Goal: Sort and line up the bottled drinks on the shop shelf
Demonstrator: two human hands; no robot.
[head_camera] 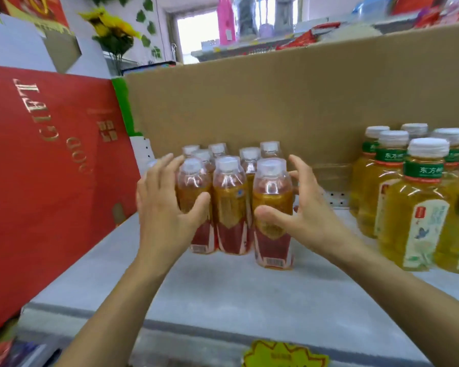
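Note:
Several amber drink bottles with red labels and white caps (231, 205) stand clustered at the middle of the grey shelf (223, 295). My left hand (164, 207) cups the left side of the cluster, thumb across the front-left bottle (194, 192). My right hand (302, 207) cups the right side, thumb on the front-right bottle (272, 207), which stands a little forward of the row. Fingers of both hands are spread and nearly straight. At the right stands a group of yellow-green tea bottles with green neck bands (419, 205).
A big red gift box (45, 165) leans at the left edge of the shelf. A brown cardboard wall (276, 102) backs the shelf. A yellow price tag (284, 353) sticks to the shelf's front rail. Bare shelf lies in front of the bottles.

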